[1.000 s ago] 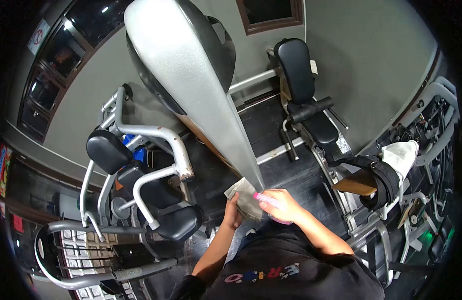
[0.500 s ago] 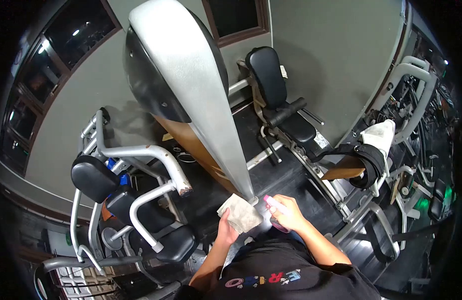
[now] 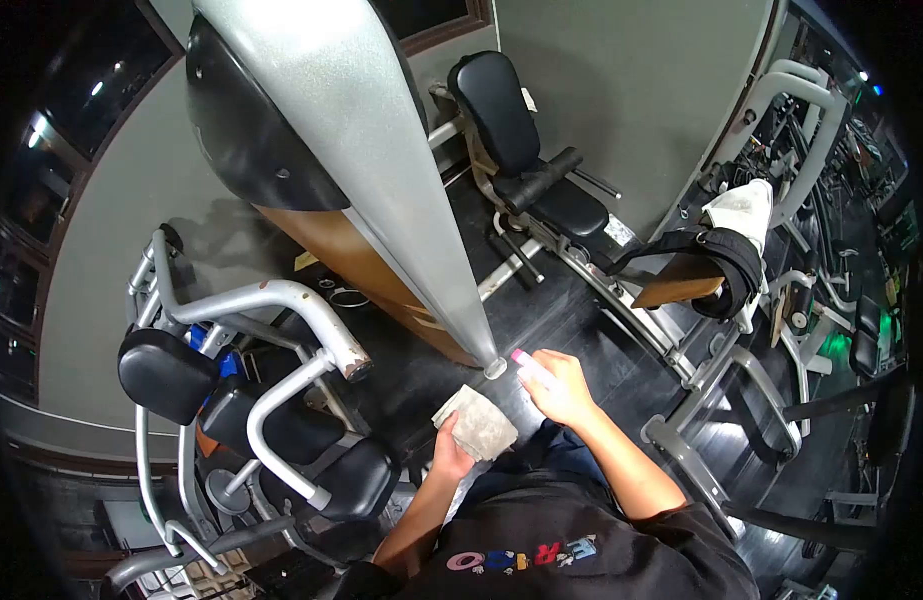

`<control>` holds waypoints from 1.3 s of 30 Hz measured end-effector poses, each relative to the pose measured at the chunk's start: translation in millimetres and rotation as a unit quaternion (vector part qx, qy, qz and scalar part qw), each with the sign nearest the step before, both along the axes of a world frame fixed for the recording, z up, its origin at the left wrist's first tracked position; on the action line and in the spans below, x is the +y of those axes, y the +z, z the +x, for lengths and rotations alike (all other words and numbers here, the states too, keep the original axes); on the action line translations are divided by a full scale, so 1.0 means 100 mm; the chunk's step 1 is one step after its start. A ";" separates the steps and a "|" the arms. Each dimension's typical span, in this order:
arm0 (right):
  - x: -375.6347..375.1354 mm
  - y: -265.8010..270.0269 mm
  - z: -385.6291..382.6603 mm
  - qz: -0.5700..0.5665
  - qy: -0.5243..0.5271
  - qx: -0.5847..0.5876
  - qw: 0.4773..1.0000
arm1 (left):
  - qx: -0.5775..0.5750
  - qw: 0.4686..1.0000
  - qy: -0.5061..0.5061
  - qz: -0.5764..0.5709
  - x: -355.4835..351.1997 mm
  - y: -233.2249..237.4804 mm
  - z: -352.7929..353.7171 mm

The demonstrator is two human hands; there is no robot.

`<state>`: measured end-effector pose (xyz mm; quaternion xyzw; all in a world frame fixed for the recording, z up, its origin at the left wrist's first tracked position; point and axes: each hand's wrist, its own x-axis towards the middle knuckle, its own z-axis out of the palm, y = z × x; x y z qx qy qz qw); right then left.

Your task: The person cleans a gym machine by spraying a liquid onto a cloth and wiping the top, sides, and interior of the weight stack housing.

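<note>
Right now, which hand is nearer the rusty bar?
Left. Left hand, holding cloth, is below-right of the rusty bar; right hand, holding pink bottle, is farther right.

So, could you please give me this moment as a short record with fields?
setting: gym floor with weight machines
left hand: holds grey cloth, folded
right hand: holds pink spray bottle
ahead: silver machine cover, its lower tip near the bottle
left side: black padded seat
far right: white towel draped on a machine

The cloth [image 3: 473,422] has been drawn off the tip of the silver cover [image 3: 381,190] and lowered by the left hand [image 3: 447,452]; the spray bottle [image 3: 527,364] has been raised by the right hand [image 3: 561,392].
</note>
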<state>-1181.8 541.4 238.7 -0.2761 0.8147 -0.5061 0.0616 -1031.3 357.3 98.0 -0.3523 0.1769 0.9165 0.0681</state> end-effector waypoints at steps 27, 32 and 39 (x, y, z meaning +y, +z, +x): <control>1.24 -0.38 -0.49 0.022 0.056 -0.050 0.997 | 0.029 0.926 0.354 0.130 -0.07 -0.32 -2.29; 1.32 -0.41 -1.00 0.004 0.105 -0.066 0.992 | 0.056 0.924 0.356 0.130 -0.32 0.84 -2.01; 1.09 -0.24 -1.64 -0.029 0.240 -0.009 0.970 | 0.343 0.681 0.557 -0.330 0.23 2.97 -1.83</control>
